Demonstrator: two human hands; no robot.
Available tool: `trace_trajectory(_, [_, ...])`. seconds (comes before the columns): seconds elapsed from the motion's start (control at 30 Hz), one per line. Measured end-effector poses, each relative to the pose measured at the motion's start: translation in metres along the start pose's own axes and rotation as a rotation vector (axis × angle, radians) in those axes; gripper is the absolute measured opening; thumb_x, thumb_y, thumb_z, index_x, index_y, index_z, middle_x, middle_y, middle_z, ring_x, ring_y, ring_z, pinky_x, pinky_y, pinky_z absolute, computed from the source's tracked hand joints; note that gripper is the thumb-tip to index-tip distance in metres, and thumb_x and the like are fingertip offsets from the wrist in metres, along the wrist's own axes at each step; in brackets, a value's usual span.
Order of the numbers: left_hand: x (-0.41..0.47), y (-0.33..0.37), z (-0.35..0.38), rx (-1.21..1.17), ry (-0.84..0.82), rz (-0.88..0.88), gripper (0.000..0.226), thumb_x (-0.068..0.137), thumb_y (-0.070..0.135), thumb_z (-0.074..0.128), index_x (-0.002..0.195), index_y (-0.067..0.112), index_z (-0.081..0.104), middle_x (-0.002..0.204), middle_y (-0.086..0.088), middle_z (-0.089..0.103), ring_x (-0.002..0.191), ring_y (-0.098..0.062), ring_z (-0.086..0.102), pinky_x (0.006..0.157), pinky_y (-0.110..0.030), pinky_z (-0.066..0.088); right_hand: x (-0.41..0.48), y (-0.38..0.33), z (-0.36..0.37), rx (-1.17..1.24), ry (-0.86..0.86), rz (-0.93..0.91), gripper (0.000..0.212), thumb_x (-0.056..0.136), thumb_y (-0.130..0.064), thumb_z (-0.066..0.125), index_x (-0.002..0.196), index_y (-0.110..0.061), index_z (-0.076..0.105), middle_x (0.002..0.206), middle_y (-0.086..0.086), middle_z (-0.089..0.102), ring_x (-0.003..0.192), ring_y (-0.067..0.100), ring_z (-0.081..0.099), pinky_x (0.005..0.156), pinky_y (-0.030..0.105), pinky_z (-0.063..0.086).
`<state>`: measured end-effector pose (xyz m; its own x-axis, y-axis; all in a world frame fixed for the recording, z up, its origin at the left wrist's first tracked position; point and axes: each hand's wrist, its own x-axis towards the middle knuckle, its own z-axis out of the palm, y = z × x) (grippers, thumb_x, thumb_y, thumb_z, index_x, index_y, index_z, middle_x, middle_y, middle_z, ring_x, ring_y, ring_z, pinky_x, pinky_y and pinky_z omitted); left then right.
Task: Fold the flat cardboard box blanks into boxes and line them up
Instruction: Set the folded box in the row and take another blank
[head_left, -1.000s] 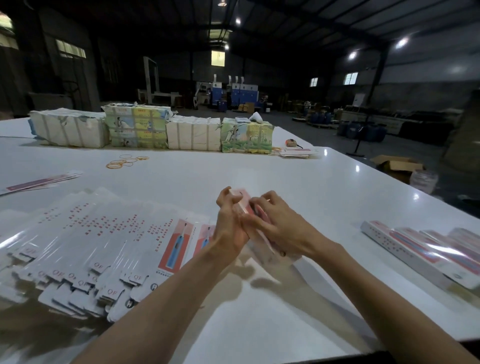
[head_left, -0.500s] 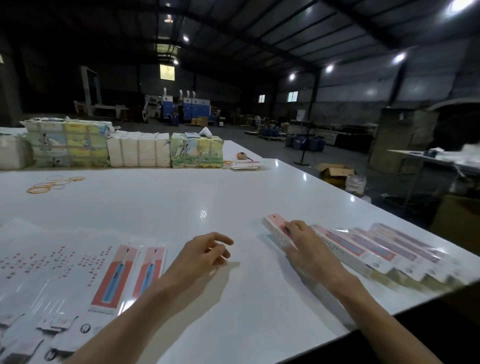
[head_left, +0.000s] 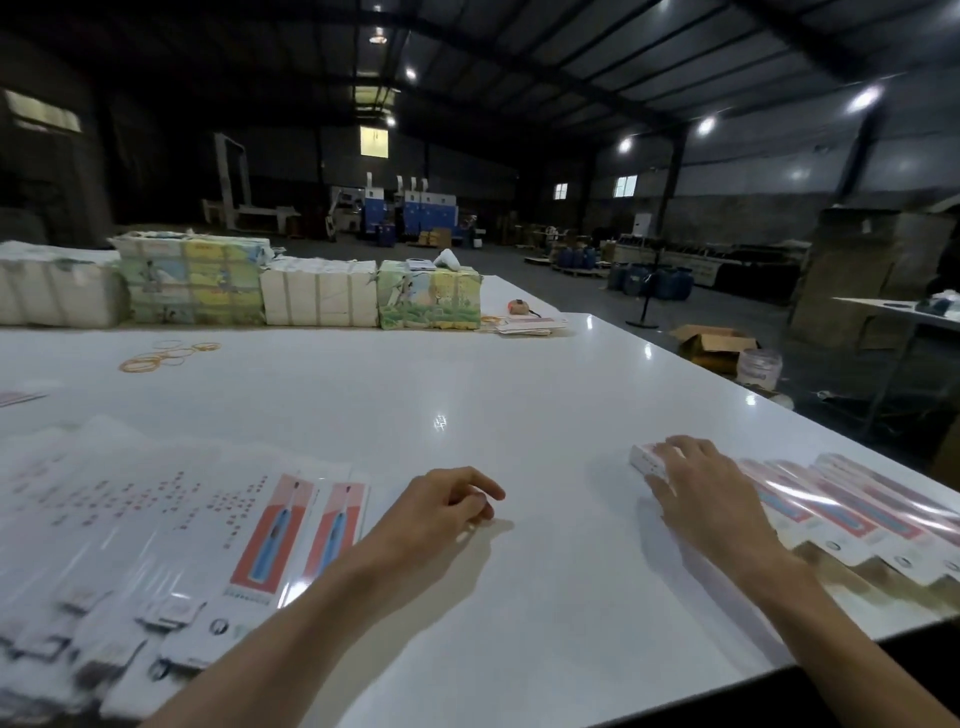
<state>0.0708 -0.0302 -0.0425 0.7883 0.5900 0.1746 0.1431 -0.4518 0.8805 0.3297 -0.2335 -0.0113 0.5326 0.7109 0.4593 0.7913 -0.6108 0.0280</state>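
Right hand lies flat on the newest folded box. Its fingers are straight and press on top, not curled round it. That box sits at the left end of the row of folded boxes near the right edge of the white tabletop, tight against its neighbour with long sides parallel. Left hand rests on the tabletop mid-front, fingers loosely curled, holding nothing.

Diff vs 1 s ago: both hands then pinched the box between them in front of the body. Now the box is down in the row and the hands are well apart.

Diff vs 0.5 s ago: nearly the same pose. Right hand was already on the box, and left hand was already down with the same loose curl. The row sits further right in view now.

Flat blanks lie fanned and overlapping on the left, just beside the left forearm. The two rightmost show a red panel with a blue object printed on it. The others show white with red marks, and the nearest are blurred.

Far side:
- rubber bands lie loose on the tabletop
- wrapped bundles are lined along the far edge
- a small stack of flat cards sits right of them
- an open brown carton stands on the floor beyond the tabletop
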Motion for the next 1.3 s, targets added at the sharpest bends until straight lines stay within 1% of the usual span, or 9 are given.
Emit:
trace_trajectory(0.1, [-0.004,0.004,-0.001,-0.021,0.017,-0.012,0.034,0.102,0.015,0.053,0.1,0.037,0.078,0.091,0.004,0.077,0.089,-0.012,0.074,0.085,-0.034,0.059,0.026,-0.056,-0.007,0.158,0.033,-0.136,0.038,0.106,-0.039,0.055,0.139,-0.022,0.059,0.145,-0.003,0.058,0.128,0.019,0.058,0.105,0.039,0.05])
trace_trajectory(0.23, [-0.003,0.013,-0.007,0.054,0.131,-0.027,0.028,0.105,0.017,0.054,0.101,0.035,0.076,0.091,0.003,0.076,0.079,-0.011,0.075,0.075,-0.031,0.064,0.052,-0.14,-0.001,0.349,0.065,-0.242,0.027,0.106,-0.034,0.055,0.127,-0.02,0.065,0.123,-0.004,0.07,0.101,0.017,0.069,0.086,0.036,0.059])
trace_trajectory(0.3, [-0.005,0.015,-0.01,0.204,0.249,-0.054,0.021,0.106,0.023,0.055,0.105,0.035,0.073,0.087,0.008,0.074,0.069,-0.008,0.073,0.061,-0.022,0.06,0.053,-0.17,0.015,0.402,0.05,-0.253,0.024,0.106,-0.03,0.051,0.122,-0.019,0.065,0.114,-0.003,0.072,0.091,0.018,0.07,0.081,0.038,0.059])
trace_trajectory(0.37, [-0.005,0.017,-0.014,0.405,0.366,-0.068,0.014,0.106,0.029,0.056,0.11,0.034,0.068,0.085,0.009,0.073,0.066,-0.008,0.071,0.061,-0.024,0.061,0.048,-0.185,0.032,0.423,0.026,-0.258,0.023,0.105,-0.026,0.048,0.119,-0.019,0.065,0.11,-0.004,0.074,0.087,0.019,0.07,0.077,0.037,0.058])
trace_trajectory(0.5, [-0.004,0.023,-0.034,0.831,0.348,-0.181,0.031,0.106,0.038,0.057,0.131,0.02,0.056,0.119,-0.005,0.07,0.099,-0.022,0.07,0.09,-0.035,0.058,0.046,-0.182,0.05,0.491,0.066,-0.237,0.018,0.102,-0.025,0.049,0.109,-0.024,0.065,0.093,-0.008,0.073,0.081,0.02,0.069,0.069,0.035,0.052])
trace_trajectory(0.7, [-0.024,0.039,-0.074,1.263,0.122,-0.552,0.073,0.089,0.074,0.064,0.128,0.013,0.061,0.127,-0.006,0.063,0.12,-0.024,0.06,0.087,-0.032,0.041,0.05,-0.178,0.052,0.571,0.001,-0.184,0.022,0.102,-0.019,0.047,0.114,-0.023,0.064,0.096,-0.007,0.072,0.088,0.022,0.066,0.075,0.036,0.049])
trace_trajectory(0.93, [-0.026,0.051,-0.093,1.168,0.092,-0.728,0.074,0.071,0.077,0.079,0.111,0.016,0.062,0.106,0.0,0.071,0.102,-0.018,0.069,0.092,-0.03,0.05,0.052,-0.174,0.049,0.671,-0.063,-0.168,0.025,0.101,-0.017,0.047,0.117,-0.024,0.066,0.097,-0.008,0.072,0.091,0.019,0.066,0.083,0.037,0.052])
trace_trajectory(1.2, [-0.03,0.048,-0.099,1.18,0.085,-0.769,0.074,0.07,0.082,0.076,0.103,0.017,0.062,0.098,0.001,0.073,0.09,-0.015,0.07,0.079,-0.028,0.048,0.051,-0.171,0.047,0.735,-0.075,-0.171,0.022,0.098,-0.017,0.051,0.109,-0.025,0.068,0.084,-0.017,0.064,0.084,0.015,0.064,0.075,0.032,0.047])
trace_trajectory(1.3, [-0.031,0.045,-0.099,1.098,0.062,-0.739,0.066,0.082,0.075,0.071,0.107,0.014,0.065,0.099,-0.002,0.072,0.088,-0.016,0.071,0.075,-0.028,0.051,0.05,-0.169,0.045,0.744,-0.072,-0.187,0.022,0.097,-0.016,0.052,0.107,-0.024,0.069,0.085,-0.017,0.063,0.083,0.015,0.064,0.074,0.031,0.047])
